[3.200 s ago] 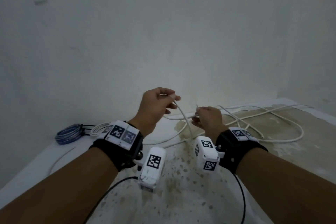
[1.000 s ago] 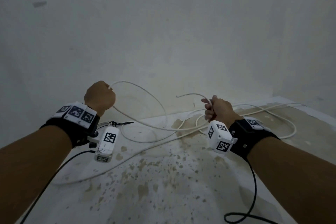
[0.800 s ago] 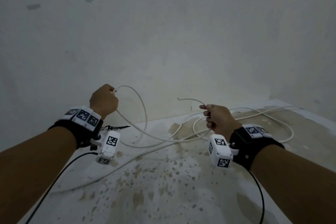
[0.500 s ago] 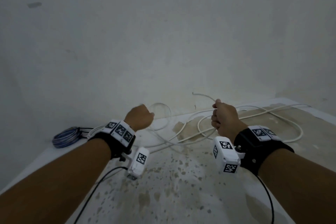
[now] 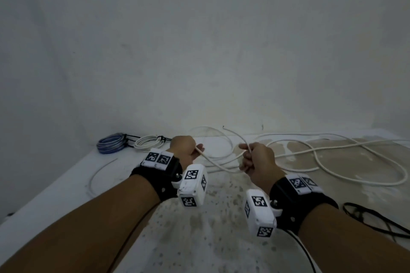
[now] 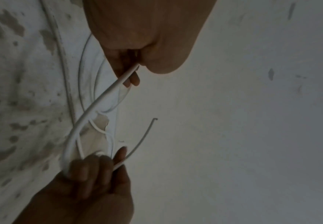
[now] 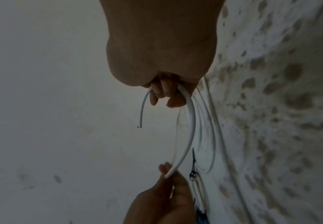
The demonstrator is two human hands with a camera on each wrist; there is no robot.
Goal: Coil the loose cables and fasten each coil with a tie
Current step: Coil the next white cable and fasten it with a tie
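Both hands have drawn together since a second ago, when they stood well apart with a wide arc of cable between them. Now the right hand (image 5: 258, 162) is closed on the white cable (image 5: 332, 173) near its free end, which sticks up past the knuckles, and the left hand (image 5: 187, 150) pinches the same cable just beside it, a short sag hanging between the two.

This looks like the first loop of the coil being formed. Next, the left hand should pass its stretch into the right hand's grip, then slide out along the cable for another length.

Most of the cable lies in loose loops on the stained tabletop (image 5: 199, 239), right of the right hand and toward the wall (image 5: 199, 51). Two tied coils, blue (image 5: 111, 145) and white (image 5: 147, 143), lie left of the left hand. Open room is nearer the person; the wall is close behind.
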